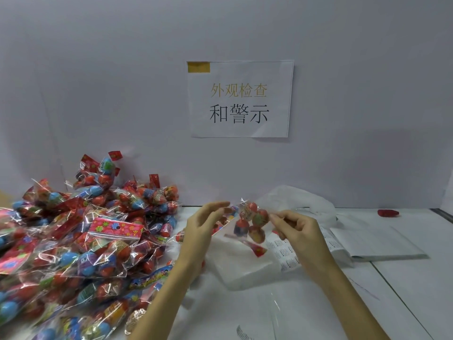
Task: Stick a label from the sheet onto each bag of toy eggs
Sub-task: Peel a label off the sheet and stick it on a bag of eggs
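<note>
**One bag up between your hands, the pile waiting on your left**

The white table (306, 310) runs across your whole view, backed by a pale wall with a paper sign (240, 99) taped to it, printed in yellow and black characters. On your left the heap of bagged toy eggs (81, 241) takes up most of the tabletop — clear crinkled bags of red, blue and patterned eggs with red or pink flowered header cards, stacked up against the wall.

Straight ahead, a crumpled white plastic bag (306, 204) lies near the wall, and flat white sheets (375, 244) rest to its right. The label sheet (286, 256) lies just under your right wrist, its rows of small printed labels partly hidden by your hand. A small red scrap (388, 213) sits well apart at the far right.

Your right hand (301, 231) pinches the clear edge of one bag of toy eggs (252, 223), holding it in the air above the table — its red header card hangs at the bottom. Your left hand (203, 227) is just beside the bag, fingers relaxed and slightly spread, gripping nothing.
</note>
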The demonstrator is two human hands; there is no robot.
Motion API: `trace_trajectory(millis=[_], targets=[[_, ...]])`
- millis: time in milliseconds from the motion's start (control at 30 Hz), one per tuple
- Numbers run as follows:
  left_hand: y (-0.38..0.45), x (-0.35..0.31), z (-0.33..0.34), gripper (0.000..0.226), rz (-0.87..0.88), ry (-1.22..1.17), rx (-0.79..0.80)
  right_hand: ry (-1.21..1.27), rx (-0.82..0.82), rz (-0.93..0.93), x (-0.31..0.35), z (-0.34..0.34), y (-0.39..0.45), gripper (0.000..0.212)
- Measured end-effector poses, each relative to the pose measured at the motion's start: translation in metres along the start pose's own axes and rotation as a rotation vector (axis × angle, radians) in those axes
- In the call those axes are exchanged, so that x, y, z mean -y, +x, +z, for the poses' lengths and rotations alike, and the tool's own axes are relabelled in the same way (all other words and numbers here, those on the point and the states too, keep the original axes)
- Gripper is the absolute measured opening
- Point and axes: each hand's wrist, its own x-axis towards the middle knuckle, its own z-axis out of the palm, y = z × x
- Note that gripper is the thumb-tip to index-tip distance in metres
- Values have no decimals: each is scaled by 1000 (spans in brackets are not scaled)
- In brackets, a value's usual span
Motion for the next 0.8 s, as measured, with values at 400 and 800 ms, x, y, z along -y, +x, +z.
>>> trace_trajectory(millis=[400,800], targets=[[-3,4,6,21,-283,-312,-101,-109,57,-29,-4,9,-5,49],[2,3,4,31,-310,-335,-78,-92,46,26,-10,17,-6,16]])
